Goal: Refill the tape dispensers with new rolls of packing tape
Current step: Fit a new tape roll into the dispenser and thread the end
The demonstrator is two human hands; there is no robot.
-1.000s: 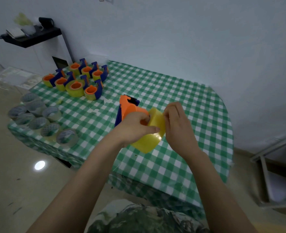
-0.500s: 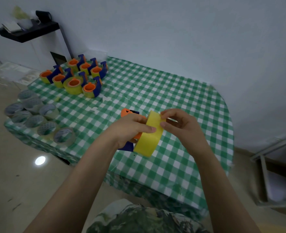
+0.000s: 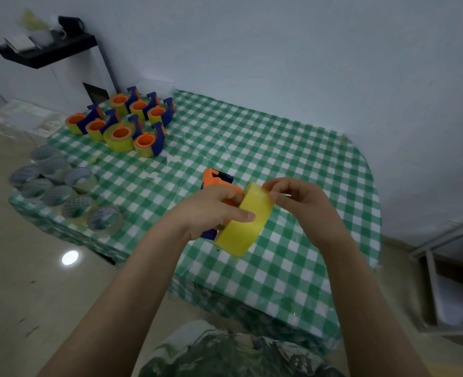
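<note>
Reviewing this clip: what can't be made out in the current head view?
1. The dispenser: mostly covered by the left hand and the yellow tape roll; whether the roll is seated is unclear.
2. The right hand pinches the roll's top edge; any lifted tape end is too small to see.
3. Items on the black shelf: blurred and dim.
4. Print on the clear rolls: too small.
5. The metal rack: cut off by the right edge.

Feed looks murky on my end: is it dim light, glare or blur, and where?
Head view: dim, bluish light with weak shadows; one bright glare spot on the glossy floor; the yellow packing tape roll is sharp; the black wall shelf smears in the corner; lens distortion bends the green checked table edge.
</note>
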